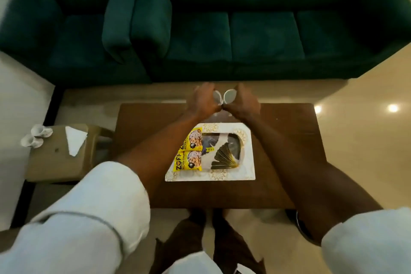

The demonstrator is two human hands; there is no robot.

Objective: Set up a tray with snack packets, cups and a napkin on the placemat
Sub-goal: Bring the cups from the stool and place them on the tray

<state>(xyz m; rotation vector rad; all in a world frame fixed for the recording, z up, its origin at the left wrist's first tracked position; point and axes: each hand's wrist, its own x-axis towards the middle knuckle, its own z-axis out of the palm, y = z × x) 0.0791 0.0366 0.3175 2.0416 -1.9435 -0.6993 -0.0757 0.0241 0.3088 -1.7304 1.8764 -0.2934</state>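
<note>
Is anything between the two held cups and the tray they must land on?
Nothing visible. The left hand and right hand each hold a cup beyond the tray; its right part is bare, snack packets on its left edge.

Your left hand (pixel 203 100) and right hand (pixel 241 101) were motion-blurred at twelve o'clock, and they covered most of the two white cups (pixel 222 97), so only the rims showed. Your left forearm (pixel 155 147) hid the ten o'clock corner of the placemat (pixel 249 162). The yellow snack packets (pixel 191 151) covered the tray (pixel 224 151) along its nine o'clock edge; only "ZOFF" was readable on them. The green sofa (pixel 244 40) was cut off at the top edge, your sleeves (pixel 89 218) at the bottom.
</note>
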